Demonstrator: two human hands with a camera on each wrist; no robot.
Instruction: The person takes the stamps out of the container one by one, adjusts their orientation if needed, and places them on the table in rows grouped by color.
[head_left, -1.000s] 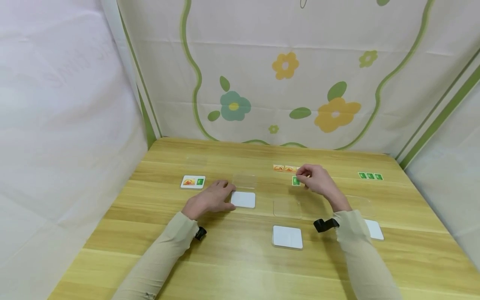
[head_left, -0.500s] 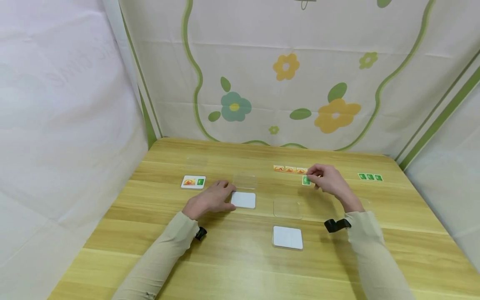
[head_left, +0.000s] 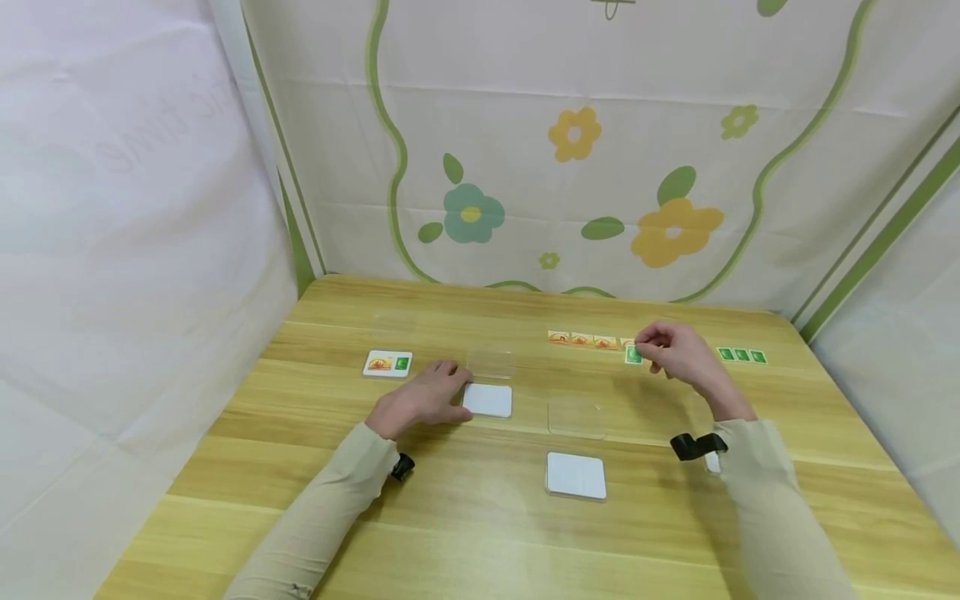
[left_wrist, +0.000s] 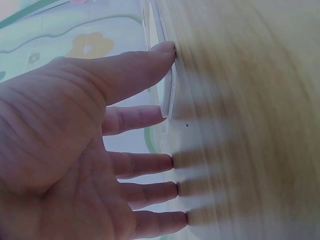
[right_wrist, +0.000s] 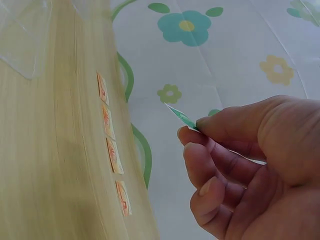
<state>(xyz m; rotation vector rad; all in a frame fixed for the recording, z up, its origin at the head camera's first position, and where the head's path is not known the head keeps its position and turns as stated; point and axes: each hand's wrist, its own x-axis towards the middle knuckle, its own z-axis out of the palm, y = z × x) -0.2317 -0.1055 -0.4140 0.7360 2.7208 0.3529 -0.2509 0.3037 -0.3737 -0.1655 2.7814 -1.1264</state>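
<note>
My right hand (head_left: 678, 354) pinches a small green stamp (head_left: 633, 355) between thumb and forefinger, above the back right part of the table. In the right wrist view the stamp (right_wrist: 182, 117) tilts up, clear of the tabletop. A row of several orange stamps (head_left: 581, 340) lies just behind and left of that hand, one partly covered in the head view. My left hand (head_left: 427, 397) rests on the table with fingers straight. Its thumb and forefinger touch the left edge of a small case with a white insert (head_left: 488, 400); the left wrist view shows the case's edge (left_wrist: 170, 92).
At left a white-backed case (head_left: 387, 363) bears an orange and a green stamp. Another white case (head_left: 576, 476) lies front centre; one more is partly under the right sleeve. Clear lids (head_left: 575, 417) lie behind the cases. Three green stamps (head_left: 742, 355) lie far right.
My right hand has moved rightward along the row of orange stamps with the green stamp still pinched, uncovering more of the row. The left hand has stayed in place.
</note>
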